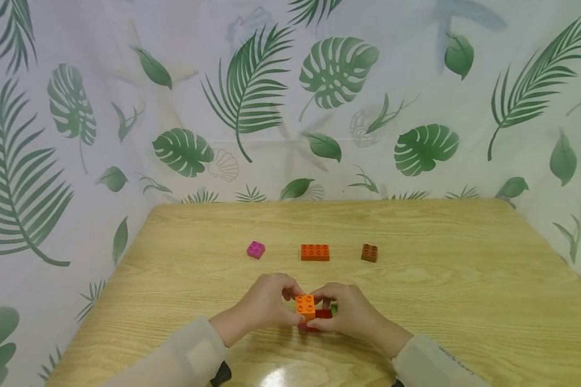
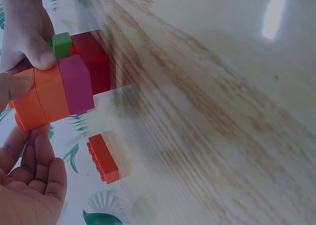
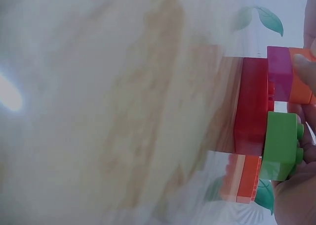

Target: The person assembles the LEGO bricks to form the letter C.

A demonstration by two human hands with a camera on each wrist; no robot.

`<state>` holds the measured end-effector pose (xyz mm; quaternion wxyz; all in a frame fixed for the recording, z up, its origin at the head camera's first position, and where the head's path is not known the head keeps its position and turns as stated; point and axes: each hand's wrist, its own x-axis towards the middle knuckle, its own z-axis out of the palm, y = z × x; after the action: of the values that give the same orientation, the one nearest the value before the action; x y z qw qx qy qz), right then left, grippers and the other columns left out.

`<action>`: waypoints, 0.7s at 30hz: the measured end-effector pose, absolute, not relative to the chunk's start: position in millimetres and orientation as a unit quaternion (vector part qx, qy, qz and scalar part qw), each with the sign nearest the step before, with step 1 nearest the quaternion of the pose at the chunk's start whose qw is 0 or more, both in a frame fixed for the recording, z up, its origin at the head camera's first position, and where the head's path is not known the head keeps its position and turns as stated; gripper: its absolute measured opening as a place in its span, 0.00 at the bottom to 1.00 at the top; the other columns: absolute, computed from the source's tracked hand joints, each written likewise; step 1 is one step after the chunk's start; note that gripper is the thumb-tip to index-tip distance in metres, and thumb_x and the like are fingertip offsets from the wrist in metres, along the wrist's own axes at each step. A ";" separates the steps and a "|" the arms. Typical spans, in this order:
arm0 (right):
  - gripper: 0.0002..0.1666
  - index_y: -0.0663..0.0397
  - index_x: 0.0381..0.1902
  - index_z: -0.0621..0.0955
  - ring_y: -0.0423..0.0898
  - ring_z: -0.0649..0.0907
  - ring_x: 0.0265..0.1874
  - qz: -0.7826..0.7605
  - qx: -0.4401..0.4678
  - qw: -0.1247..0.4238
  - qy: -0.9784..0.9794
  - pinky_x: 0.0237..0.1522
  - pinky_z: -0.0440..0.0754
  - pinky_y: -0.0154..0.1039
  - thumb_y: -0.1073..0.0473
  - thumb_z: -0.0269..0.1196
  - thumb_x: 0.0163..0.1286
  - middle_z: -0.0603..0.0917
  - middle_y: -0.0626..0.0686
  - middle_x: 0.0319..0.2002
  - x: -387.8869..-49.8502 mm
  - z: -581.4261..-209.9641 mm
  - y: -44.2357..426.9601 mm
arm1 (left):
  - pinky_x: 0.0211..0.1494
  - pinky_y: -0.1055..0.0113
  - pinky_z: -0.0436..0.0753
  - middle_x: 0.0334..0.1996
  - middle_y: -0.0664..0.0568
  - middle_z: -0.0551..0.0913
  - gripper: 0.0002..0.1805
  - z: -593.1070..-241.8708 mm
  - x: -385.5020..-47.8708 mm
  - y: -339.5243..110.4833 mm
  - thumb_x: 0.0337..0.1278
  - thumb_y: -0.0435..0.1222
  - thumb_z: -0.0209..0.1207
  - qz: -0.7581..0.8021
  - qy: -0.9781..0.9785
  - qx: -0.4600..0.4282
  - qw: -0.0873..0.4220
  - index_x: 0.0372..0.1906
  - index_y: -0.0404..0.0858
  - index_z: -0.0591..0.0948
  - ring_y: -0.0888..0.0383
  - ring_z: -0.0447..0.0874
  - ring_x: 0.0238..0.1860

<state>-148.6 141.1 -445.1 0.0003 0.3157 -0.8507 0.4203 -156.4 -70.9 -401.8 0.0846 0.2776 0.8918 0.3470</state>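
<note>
A joined stack stands on the table: a long red brick at the base, with a magenta brick and a green brick side by side on it. Two orange bricks, the lower one and the top one, rise above the magenta one. The left hand pinches the top orange brick between thumb and fingers. From the other side the right hand grips the stack, its thumb against the lower orange brick in the left wrist view and its other fingers partly hidden behind the bricks.
Beyond the hands, a small magenta brick, a long red-orange brick and a small brown brick lie in a row on the wooden table. A leaf-patterned cloth hangs behind the table's far edge.
</note>
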 end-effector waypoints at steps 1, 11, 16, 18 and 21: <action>0.21 0.51 0.43 0.85 0.37 0.78 0.30 0.421 0.315 0.000 -0.850 0.35 0.79 0.34 0.49 0.74 0.53 0.82 0.40 0.35 -148.3 -445.1 141.2 | 0.36 0.72 0.77 0.29 0.63 0.78 0.13 -401.4 -156.6 -70.9 0.36 0.37 0.74 0.345 0.892 0.278 0.085 0.32 0.43 0.84 0.63 0.75 0.32; 0.27 0.46 0.47 0.82 0.38 0.80 0.35 0.442 0.296 0.014 -0.847 0.45 0.80 0.43 0.43 0.72 0.52 0.83 0.38 0.41 -144.3 -443.8 144.0 | 0.38 0.72 0.77 0.31 0.62 0.79 0.14 -397.8 -158.5 -72.2 0.37 0.36 0.73 0.334 0.895 0.278 0.104 0.35 0.42 0.84 0.63 0.75 0.34; 0.22 0.45 0.46 0.82 0.40 0.81 0.35 0.462 0.309 0.036 -0.830 0.43 0.80 0.45 0.47 0.72 0.54 0.83 0.38 0.40 -143.9 -443.3 144.0 | 0.38 0.71 0.77 0.32 0.61 0.79 0.15 -396.6 -158.3 -72.9 0.37 0.35 0.73 0.339 0.889 0.289 0.102 0.35 0.41 0.84 0.63 0.75 0.34; 0.20 0.46 0.45 0.82 0.40 0.81 0.34 0.461 0.315 0.046 -0.828 0.43 0.80 0.46 0.49 0.72 0.55 0.83 0.39 0.39 -144.1 -443.0 144.0 | 0.38 0.71 0.77 0.33 0.60 0.80 0.15 -397.2 -158.8 -73.0 0.37 0.35 0.73 0.340 0.887 0.295 0.099 0.36 0.40 0.84 0.62 0.75 0.35; 0.19 0.48 0.44 0.83 0.41 0.81 0.33 0.460 0.321 0.056 -0.826 0.43 0.80 0.46 0.50 0.72 0.55 0.84 0.41 0.38 -144.4 -442.7 143.9 | 0.39 0.72 0.77 0.33 0.60 0.80 0.15 -398.7 -160.0 -73.1 0.38 0.35 0.73 0.339 0.886 0.300 0.099 0.37 0.40 0.84 0.62 0.76 0.35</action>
<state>-144.4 143.9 -442.7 0.0558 0.3210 -0.8261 0.4599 -160.0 -73.1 -398.7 0.0991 0.3000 0.8861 0.3392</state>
